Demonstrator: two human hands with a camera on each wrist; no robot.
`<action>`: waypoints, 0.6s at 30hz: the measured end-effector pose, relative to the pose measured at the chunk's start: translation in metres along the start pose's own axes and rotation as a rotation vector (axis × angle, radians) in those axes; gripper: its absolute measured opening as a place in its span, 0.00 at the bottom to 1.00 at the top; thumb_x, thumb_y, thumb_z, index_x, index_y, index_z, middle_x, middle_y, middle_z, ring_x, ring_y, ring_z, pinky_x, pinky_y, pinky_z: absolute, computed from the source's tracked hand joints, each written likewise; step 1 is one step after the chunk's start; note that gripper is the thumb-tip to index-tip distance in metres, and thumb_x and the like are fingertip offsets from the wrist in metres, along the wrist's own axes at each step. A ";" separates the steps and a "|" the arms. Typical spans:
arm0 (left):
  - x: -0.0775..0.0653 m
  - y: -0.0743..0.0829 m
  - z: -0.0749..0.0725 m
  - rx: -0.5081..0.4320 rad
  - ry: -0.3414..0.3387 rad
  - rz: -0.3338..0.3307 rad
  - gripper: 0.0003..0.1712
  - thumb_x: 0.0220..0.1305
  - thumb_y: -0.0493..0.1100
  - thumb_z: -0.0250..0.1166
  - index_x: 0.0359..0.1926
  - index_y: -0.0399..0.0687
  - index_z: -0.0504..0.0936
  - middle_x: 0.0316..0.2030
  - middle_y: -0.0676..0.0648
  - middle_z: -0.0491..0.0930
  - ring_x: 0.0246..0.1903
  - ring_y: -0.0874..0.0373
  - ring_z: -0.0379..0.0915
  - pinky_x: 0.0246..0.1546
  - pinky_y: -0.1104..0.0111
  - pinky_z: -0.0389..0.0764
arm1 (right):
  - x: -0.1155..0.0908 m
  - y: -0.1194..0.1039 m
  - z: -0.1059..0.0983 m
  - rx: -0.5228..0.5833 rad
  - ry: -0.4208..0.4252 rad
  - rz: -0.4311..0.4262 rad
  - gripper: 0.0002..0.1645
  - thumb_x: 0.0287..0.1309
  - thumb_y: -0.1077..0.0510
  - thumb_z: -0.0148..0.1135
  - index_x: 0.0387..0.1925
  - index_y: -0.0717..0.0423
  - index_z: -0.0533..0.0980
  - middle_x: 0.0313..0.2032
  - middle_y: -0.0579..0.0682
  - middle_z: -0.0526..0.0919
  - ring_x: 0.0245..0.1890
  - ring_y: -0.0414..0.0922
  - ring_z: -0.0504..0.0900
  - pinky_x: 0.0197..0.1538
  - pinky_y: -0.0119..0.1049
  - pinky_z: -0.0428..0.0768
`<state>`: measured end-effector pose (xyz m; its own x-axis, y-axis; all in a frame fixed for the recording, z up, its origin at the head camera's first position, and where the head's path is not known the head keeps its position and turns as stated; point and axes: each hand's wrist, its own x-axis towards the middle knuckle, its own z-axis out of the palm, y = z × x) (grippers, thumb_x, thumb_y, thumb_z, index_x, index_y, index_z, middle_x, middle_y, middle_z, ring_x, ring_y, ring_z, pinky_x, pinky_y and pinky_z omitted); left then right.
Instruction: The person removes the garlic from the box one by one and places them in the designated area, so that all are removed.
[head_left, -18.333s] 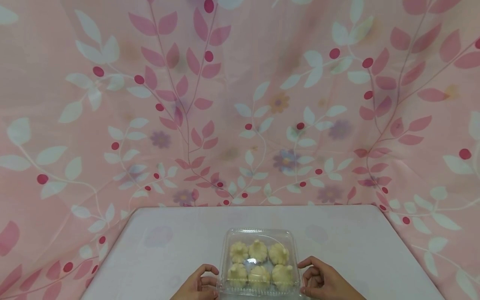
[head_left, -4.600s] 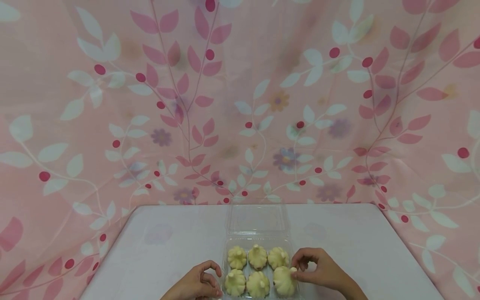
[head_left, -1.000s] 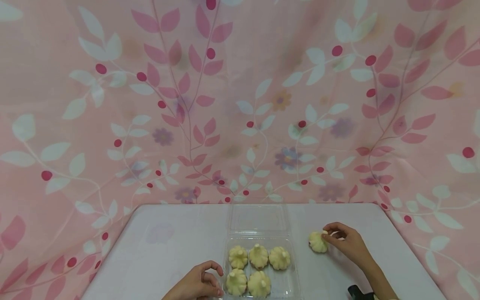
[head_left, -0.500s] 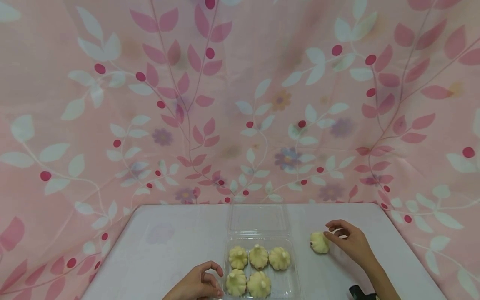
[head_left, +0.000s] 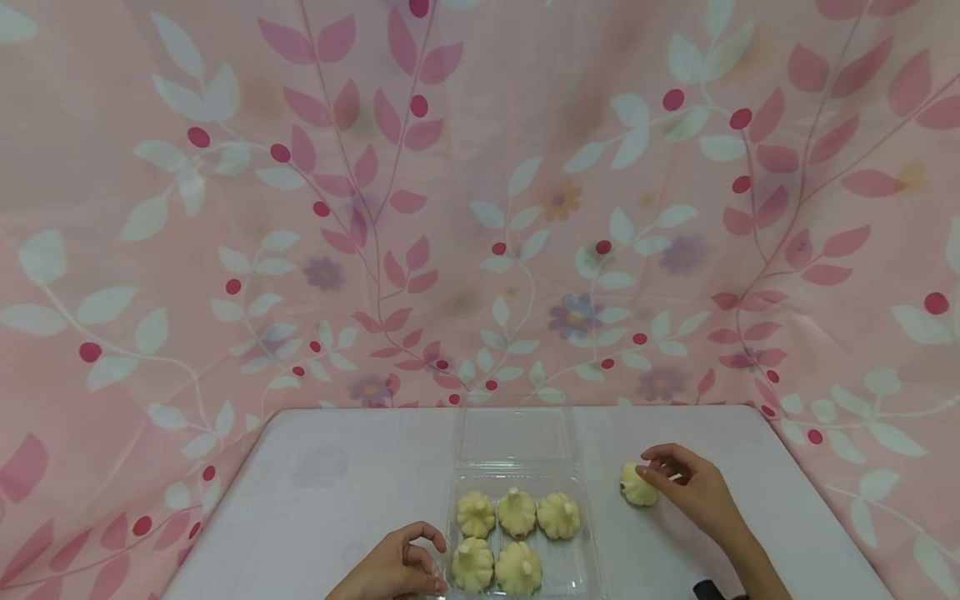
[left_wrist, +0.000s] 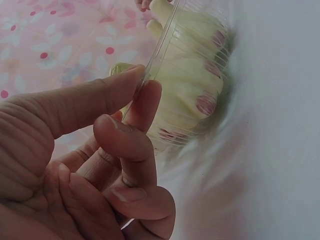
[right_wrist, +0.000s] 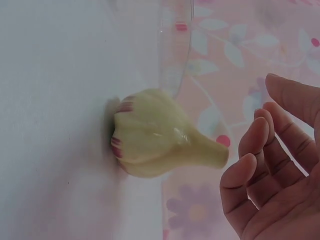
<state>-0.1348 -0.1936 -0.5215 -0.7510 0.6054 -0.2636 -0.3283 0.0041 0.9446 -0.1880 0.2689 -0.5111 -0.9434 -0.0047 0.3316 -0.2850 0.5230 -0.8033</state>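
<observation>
In the head view a clear plastic clamshell box lies with its lid folded back. Several pale garlic bulbs sit in it in two rows, with a gap at the front right. My left hand pinches the box's left rim between thumb and forefinger, as the left wrist view shows. One more garlic bulb, purple-streaked at its base, stands on the table right of the box, stem up. My right hand hovers right by its stem, fingers loosely bent and thumb apart, holding nothing.
A white table carries everything, its far edge against a pink leaf-patterned cloth. A small black object shows by the right wrist at the bottom edge.
The box's lid has swung from closed to open. My right hand has carried the front-right garlic bulb onto the table and let it go. My left hand has stayed at the box's left side.
</observation>
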 end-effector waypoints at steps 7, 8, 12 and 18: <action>-0.001 0.000 0.001 0.000 0.020 -0.001 0.19 0.62 0.32 0.66 0.52 0.31 0.70 0.25 0.52 0.82 0.24 0.63 0.78 0.23 0.73 0.74 | -0.005 -0.005 0.009 -0.018 0.007 -0.037 0.11 0.53 0.57 0.75 0.38 0.50 0.82 0.29 0.43 0.80 0.28 0.38 0.78 0.30 0.31 0.76; -0.001 0.000 0.001 0.004 0.021 0.000 0.19 0.62 0.32 0.66 0.52 0.31 0.70 0.25 0.52 0.82 0.24 0.63 0.78 0.23 0.73 0.73 | -0.005 -0.006 0.010 -0.019 0.008 -0.040 0.12 0.52 0.57 0.76 0.38 0.50 0.82 0.28 0.43 0.80 0.28 0.39 0.78 0.29 0.31 0.76; -0.001 0.000 0.002 0.009 0.033 -0.005 0.20 0.62 0.32 0.66 0.52 0.31 0.71 0.25 0.51 0.81 0.22 0.64 0.77 0.21 0.74 0.70 | -0.008 -0.009 0.015 -0.001 0.004 -0.079 0.13 0.50 0.60 0.76 0.37 0.49 0.82 0.28 0.43 0.80 0.26 0.40 0.77 0.28 0.31 0.75; -0.002 0.001 0.005 0.019 0.067 -0.021 0.21 0.60 0.32 0.68 0.52 0.31 0.71 0.24 0.52 0.80 0.24 0.62 0.78 0.24 0.73 0.74 | -0.011 -0.017 0.021 0.024 -0.016 -0.107 0.11 0.51 0.58 0.76 0.36 0.47 0.82 0.26 0.41 0.79 0.25 0.38 0.77 0.27 0.31 0.75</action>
<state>-0.1307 -0.1912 -0.5192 -0.7811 0.5504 -0.2950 -0.3335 0.0317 0.9422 -0.1761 0.2423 -0.5110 -0.9098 -0.0736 0.4085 -0.3883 0.4985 -0.7751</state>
